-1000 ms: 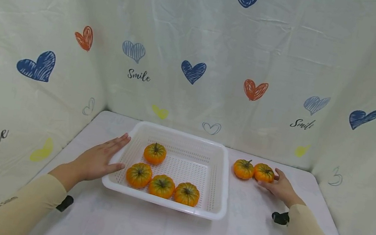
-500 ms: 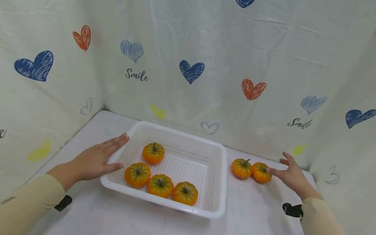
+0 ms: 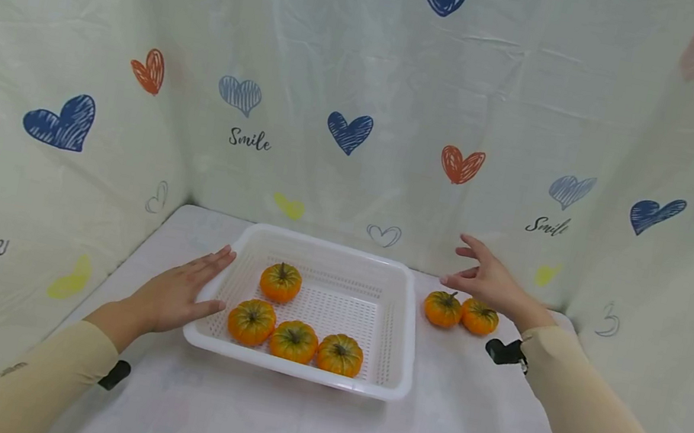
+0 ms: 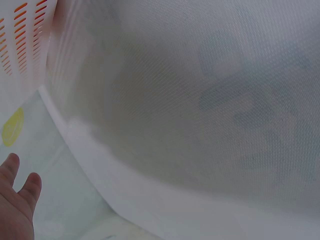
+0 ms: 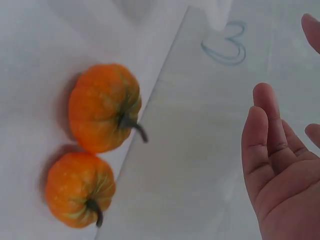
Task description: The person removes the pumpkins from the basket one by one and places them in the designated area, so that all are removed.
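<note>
A white slotted plastic basket (image 3: 407, 335) holds several small orange pumpkins: one pumpkin (image 3: 280, 283) toward the back, and others, including a front left pumpkin (image 3: 251, 323), in a row along the front. My left hand (image 3: 168, 297) lies flat with straight fingers along the basket's left side; the left wrist view shows only part of that hand (image 4: 17, 210). Right of the basket, a pumpkin with an upright stem (image 3: 442, 310) sits beside another pumpkin (image 3: 480, 319). Over this pair hovers my right hand (image 3: 489, 280), fingers spread and holding nothing; the right wrist view shows it apart from both.
The table (image 3: 281, 429) wears a white cloth. Close behind and on both sides hang pale curtains (image 3: 411, 88) printed with hearts and the word Smile. A black wrist device (image 3: 507, 352) sits under the right sleeve, another device (image 3: 114, 374) under the left.
My right hand has let go of the right-hand loose pumpkin, lifted away, and moved left above the pair. The pumpkins stay where they were. My left hand has kept its place.
</note>
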{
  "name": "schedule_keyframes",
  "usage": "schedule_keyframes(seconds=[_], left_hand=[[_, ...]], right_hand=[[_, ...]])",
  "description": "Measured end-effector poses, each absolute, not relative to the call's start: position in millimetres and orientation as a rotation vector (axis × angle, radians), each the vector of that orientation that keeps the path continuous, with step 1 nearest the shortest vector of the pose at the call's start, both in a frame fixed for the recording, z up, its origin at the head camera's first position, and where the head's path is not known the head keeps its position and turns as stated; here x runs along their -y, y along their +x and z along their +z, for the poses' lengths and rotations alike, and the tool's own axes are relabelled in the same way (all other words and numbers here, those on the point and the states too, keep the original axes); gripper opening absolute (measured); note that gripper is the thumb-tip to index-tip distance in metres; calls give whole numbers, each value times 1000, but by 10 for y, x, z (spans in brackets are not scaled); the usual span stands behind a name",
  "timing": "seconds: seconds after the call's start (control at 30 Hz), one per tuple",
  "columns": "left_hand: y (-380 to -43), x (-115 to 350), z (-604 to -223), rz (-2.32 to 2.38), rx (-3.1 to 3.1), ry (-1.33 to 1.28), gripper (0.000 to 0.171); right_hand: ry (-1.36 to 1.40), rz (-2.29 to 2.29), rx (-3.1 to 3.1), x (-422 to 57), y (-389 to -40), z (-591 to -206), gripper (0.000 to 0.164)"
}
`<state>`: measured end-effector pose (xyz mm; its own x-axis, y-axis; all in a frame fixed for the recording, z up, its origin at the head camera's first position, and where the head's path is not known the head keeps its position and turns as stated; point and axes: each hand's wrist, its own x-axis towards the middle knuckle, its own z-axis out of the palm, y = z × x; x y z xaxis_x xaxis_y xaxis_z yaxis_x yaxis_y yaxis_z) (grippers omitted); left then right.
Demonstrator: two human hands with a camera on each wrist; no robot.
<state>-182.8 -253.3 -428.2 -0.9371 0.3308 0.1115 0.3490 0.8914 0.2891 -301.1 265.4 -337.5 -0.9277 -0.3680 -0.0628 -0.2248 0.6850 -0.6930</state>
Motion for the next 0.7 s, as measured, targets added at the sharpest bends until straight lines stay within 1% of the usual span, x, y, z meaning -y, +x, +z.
schedule_keyframes(seconds=[0.3, 0.53, 0.7], left_hand=[[-1822, 2541, -4315, -484, 2995, -525, 81], [-1818, 2520, -4276, -484, 3008, -526, 80], [-1815, 2525, -4271, -479, 3007, -525, 81]], right_hand=[[-720, -975, -2589, -1976, -2908, -3445, 100], [-784, -1021, -2421, -1716, -2785, -3545, 98], [-766, -998, -2341, -1614, -2729, -3593, 97]])
